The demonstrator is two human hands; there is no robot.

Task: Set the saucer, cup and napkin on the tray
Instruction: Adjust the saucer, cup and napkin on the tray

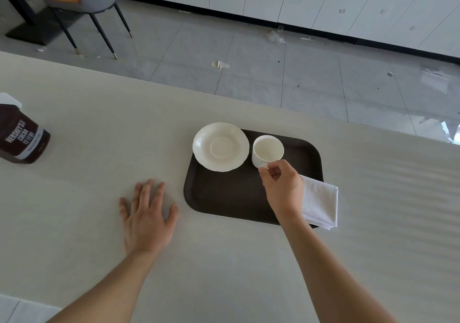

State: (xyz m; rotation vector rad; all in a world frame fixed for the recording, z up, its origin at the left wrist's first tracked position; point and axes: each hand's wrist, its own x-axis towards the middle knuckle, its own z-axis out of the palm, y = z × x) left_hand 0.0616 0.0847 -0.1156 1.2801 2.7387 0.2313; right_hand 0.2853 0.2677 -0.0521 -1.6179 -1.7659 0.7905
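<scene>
Nearest, the left hand (146,219) lies flat and spread on the desk (99,198), holding nothing. The right hand (282,186) pinches the cup (267,151) by its handle over the dark tray (224,198), its grip closed on it. The napkin (319,200) overhangs the tray's right edge. Farther left, the saucer (220,146) rests on the tray's far corner. Seemingly the cup is being placed; next it needs gentle release.

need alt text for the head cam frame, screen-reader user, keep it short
A person's right hand pinches the handle of an empty white cup on a dark tray, beside a white saucer overhanging the tray's far left corner. A folded white napkin overhangs the tray's right edge. The left hand lies flat on the pale table; a cocoa container sits far left.
</scene>
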